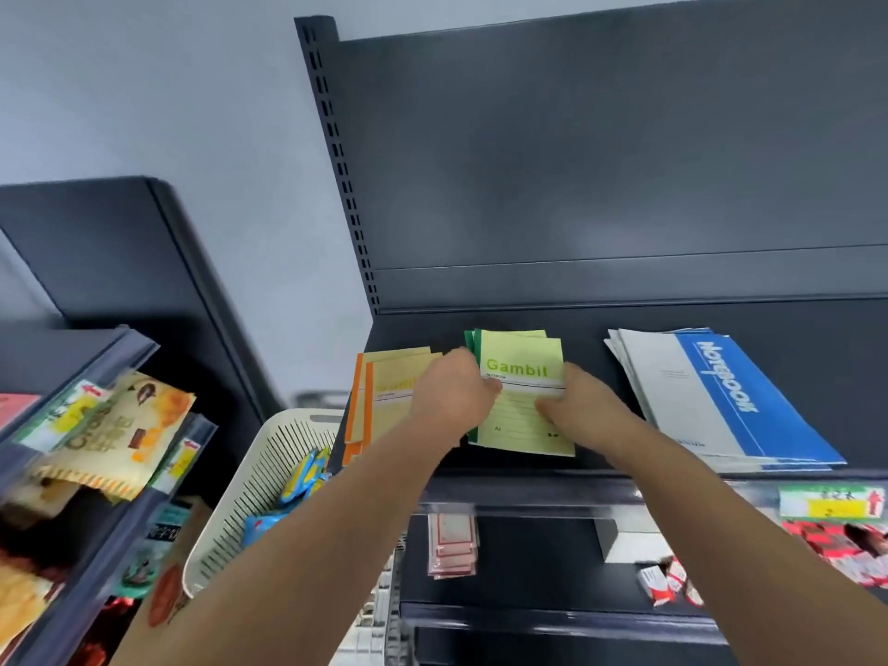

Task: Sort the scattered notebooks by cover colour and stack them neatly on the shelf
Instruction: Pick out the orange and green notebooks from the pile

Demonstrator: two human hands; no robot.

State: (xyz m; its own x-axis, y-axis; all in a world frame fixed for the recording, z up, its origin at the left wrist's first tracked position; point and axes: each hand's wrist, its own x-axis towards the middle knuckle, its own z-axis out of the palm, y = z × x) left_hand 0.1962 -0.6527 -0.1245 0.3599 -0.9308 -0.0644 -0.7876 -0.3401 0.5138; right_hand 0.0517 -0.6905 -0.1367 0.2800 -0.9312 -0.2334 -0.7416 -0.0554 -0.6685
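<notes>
Top shelf (600, 324), three piles by colour. Green stack (521, 358) lies left of the shelf's middle, its near end close to the front edge. Its covers are fanned and the back corners do not line up. The person's left hand (454, 394) clasps the stack's left side. The right hand (584, 401) is on its right side, thumb lying on the top cover. The fingers of both hands curl against the edges, grasping the pile between them. Orange stack (384, 396) lies at the left end of the shelf, just beside the left hand. It is also stepped, with its near corner about at the front edge. Blue stack (721, 401) lies toward the right end, apart from both hands, fanned, its near corner reaching the front edge. Risks, as judged: squeezing from the sides could bow the thin covers rather than square them. A top notebook could slide toward the front edge and drop to the shelves below. The left wrist could nudge the orange stack over the left front corner, above the white basket (269, 463). Colour sorting looks largely done; squaring is not.
</notes>
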